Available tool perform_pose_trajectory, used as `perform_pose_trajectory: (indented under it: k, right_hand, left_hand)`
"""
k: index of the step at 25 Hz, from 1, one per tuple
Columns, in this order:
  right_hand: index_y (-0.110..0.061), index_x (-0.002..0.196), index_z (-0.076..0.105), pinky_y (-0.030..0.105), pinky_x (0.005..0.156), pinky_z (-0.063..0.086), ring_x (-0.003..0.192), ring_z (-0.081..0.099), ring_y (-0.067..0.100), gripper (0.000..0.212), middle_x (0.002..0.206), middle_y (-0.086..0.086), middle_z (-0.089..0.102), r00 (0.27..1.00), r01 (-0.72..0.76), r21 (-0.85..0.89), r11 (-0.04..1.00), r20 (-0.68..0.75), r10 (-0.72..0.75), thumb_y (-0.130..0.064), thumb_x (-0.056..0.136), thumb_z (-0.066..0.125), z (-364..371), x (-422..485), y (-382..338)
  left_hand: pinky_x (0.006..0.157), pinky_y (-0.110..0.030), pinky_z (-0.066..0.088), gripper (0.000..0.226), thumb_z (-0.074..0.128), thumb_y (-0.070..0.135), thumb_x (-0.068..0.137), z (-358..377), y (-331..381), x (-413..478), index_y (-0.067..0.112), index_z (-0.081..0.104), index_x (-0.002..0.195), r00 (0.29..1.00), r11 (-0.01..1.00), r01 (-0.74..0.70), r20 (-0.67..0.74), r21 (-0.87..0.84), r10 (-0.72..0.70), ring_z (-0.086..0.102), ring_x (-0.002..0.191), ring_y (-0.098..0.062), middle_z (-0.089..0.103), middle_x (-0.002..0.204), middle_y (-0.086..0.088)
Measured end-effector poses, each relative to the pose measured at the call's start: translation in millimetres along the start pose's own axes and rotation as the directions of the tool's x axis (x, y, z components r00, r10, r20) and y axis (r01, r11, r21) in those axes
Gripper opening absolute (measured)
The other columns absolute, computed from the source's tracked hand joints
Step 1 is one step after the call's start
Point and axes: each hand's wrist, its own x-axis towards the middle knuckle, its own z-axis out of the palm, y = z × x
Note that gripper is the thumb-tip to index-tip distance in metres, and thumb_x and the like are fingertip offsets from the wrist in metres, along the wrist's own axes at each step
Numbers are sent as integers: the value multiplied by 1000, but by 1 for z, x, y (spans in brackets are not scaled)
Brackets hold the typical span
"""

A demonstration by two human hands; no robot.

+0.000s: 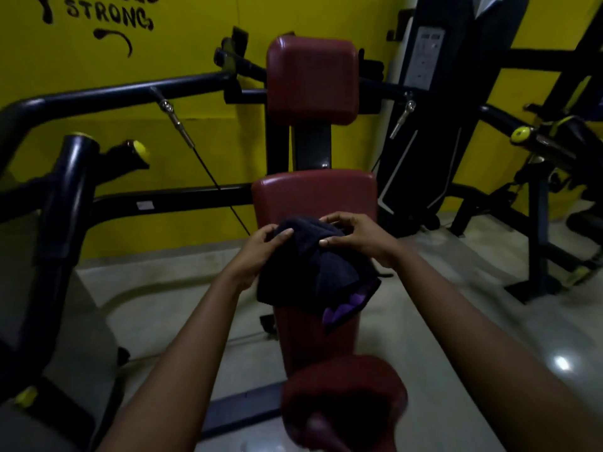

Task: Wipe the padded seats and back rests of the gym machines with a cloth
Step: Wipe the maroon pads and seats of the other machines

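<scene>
A yellow wall runs behind everything, with black painted lettering reading "STRONG" near its top left. A black tubular machine arm curves across the left side, its stubs tipped with yellow end caps. A thin cable slants down from a metal swivel. To the right stands a dark weight-stack housing. The pale tiled floor shows a glare spot.

The middle of the back rest is covered by the dark cloth and both hands. The seat is blurred and cut off by the bottom edge. The painted lettering on the wall is cropped at the top.
</scene>
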Motion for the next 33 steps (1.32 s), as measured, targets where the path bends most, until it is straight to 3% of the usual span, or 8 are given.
perform_pose_trajectory:
  k: [6, 9, 14, 16, 18, 21, 27, 33]
  right_hand:
    - [-16, 96, 71, 23, 72, 51, 86, 67, 13, 22, 92, 0, 71, 930, -293, -123, 948, 194, 312, -28, 78, 74, 7, -82, 22]
    - [-9, 90, 72, 30, 68, 44, 77, 61, 20, 26, 83, 10, 65, 936, -307, -199, 931, 116, 334, -32, 79, 73, 8, -103, 35]
    - [-6, 99, 71, 27, 67, 48, 79, 60, 18, 19, 86, 10, 66, 957, -287, -124, 950, -89, 277, -17, 85, 67, 13, -111, 34]
    - [-7, 102, 71, 31, 77, 50, 86, 62, 15, 19, 92, 6, 68, 954, -227, -98, 969, -222, 201, -14, 85, 67, 18, -116, 29]
    - [-11, 108, 69, 25, 80, 47, 95, 63, 15, 25, 101, 5, 69, 955, -143, -117, 983, -278, 106, -17, 84, 67, 34, -126, 30]
    - [-16, 122, 62, 15, 78, 38, 103, 58, 17, 34, 112, 6, 63, 977, -63, -213, 975, -213, 16, -23, 88, 63, 57, -142, 43]
    - [-23, 123, 60, 4, 101, 21, 125, 41, 17, 49, 136, -1, 49, 932, 249, -332, 910, -175, -318, -10, 78, 47, 15, -152, 81]
    - [-32, 139, 37, 47, 113, 16, 144, 9, 26, 57, 154, 5, 21, 802, 507, -613, 606, 78, -592, -44, 85, 52, 2, -119, 100]
  left_hand:
    - [82, -14, 50, 25, 62, 7, 87, 1, -4, -80, 20, 58, 108, 935, 932, -107, 354, 348, -25, 61, 98, -6, 62, 109, 1]
    - [81, -8, 44, 29, 55, 2, 90, 9, 2, -95, 17, 67, 112, 844, 742, -288, 527, 606, -102, 60, 104, -9, 65, 115, -2]
    - [95, -28, 39, 43, 59, 12, 90, 47, -18, -97, 13, 53, 132, 955, 331, -217, 269, 918, -121, 52, 123, -24, 55, 134, -6]
    - [91, -33, 45, 52, 59, 11, 90, 65, -34, -93, 9, 43, 139, 994, 628, -1, 70, 778, -85, 51, 123, -26, 51, 139, -10]
    - [72, -31, 50, 45, 52, 9, 93, 93, -41, -94, 10, 43, 137, 970, 956, 228, -131, 183, -206, 57, 114, -30, 53, 134, -13]
    - [61, -27, 43, 19, 43, 26, 96, 127, -39, -102, 17, 59, 100, 889, 838, 301, -184, -455, -419, 59, 79, -19, 67, 86, -6]
    - [63, -29, 47, 24, 50, 19, 92, 140, -41, -95, 10, 56, 113, 875, 868, 268, -271, -417, -401, 59, 76, -18, 62, 88, -6]
    - [60, -21, 52, 37, 41, 22, 96, 113, -10, -63, 4, 51, 128, 958, 957, 230, -133, -178, -255, 65, 71, -12, 64, 92, -5]
